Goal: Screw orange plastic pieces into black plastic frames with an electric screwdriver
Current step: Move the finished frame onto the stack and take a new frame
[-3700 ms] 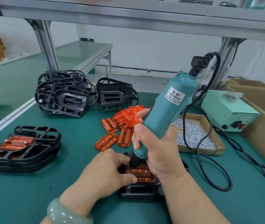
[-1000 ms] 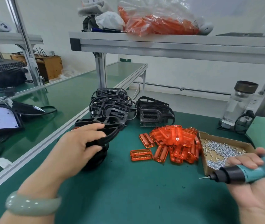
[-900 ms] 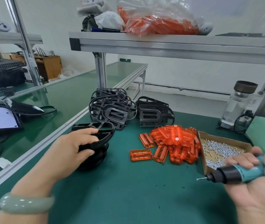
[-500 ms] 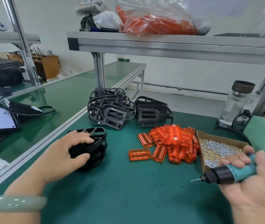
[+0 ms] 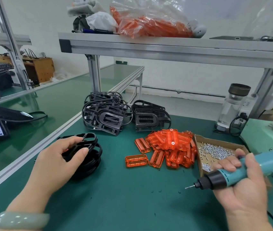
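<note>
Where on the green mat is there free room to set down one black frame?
The green mat is bare in front, between the left hand and the right hand. Farther back is crowded: orange pieces, black frames, screw box.

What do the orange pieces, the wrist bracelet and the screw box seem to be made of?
Orange pieces: translucent glossy plastic; light shines through. Bracelet: pale green, polished, possibly jade or glass; soft highlights. Screw box: brown matte cardboard; thin folded walls.

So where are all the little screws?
In the head view, the screws lie in the open cardboard box on the right of the green table, beside the pile of orange pieces and just beyond the right hand holding the screwdriver.
</note>
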Available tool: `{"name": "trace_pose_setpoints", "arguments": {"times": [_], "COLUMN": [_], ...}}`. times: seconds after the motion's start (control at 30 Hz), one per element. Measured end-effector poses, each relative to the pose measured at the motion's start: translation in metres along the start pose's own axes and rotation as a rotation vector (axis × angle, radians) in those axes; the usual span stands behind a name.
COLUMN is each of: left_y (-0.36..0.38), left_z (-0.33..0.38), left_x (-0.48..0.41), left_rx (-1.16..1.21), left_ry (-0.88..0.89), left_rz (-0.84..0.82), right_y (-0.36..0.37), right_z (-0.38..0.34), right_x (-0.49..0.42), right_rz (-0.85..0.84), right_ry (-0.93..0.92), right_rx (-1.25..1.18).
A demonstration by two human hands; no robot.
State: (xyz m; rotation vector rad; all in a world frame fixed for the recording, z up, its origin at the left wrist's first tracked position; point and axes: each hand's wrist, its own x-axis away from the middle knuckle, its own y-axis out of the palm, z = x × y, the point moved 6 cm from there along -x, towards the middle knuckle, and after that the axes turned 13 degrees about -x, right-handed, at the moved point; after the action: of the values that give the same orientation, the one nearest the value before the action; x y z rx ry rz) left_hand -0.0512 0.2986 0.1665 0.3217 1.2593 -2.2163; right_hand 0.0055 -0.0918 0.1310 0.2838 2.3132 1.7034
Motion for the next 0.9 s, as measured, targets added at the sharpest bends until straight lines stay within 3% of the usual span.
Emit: {"name": "trace_pose_setpoints", "arguments": {"times": [0.13, 0.3, 0.43, 0.63, 0.8, 0.9], "left_y": [0.000, 0.003, 0.025, 0.109, 0.165, 0.188], "left_z": [0.016, 0.063, 0.104, 0.124, 0.112, 0.101], "left_x": [0.003, 0.011, 0.016, -0.019, -0.068, -0.087], "left_rx": [-0.030, 0.072, 0.197, 0.353, 0.427, 0.427], "left_ry": [0.047, 0.232, 0.369, 0.052, -0.340, -0.488], "left_rz": [0.121, 0.220, 0.148, -0.170, -0.240, -0.245], "right_y": [-0.001, 0.000, 0.001, 0.001, 0.000, -0.002], "right_z": [0.002, 0.003, 0.004, 0.006, 0.011, 0.013], "right_x": [-0.001, 0.001, 0.001, 0.000, -0.002, -0.005], "right_rz": [0.005, 0.014, 0.027, 0.041, 0.070, 0.075], "right_ry": [0.008, 0.006, 0.017, 0.037, 0.075, 0.093], "right_rx": [0.000, 0.002, -0.009, 0.007, 0.001, -0.007]}}
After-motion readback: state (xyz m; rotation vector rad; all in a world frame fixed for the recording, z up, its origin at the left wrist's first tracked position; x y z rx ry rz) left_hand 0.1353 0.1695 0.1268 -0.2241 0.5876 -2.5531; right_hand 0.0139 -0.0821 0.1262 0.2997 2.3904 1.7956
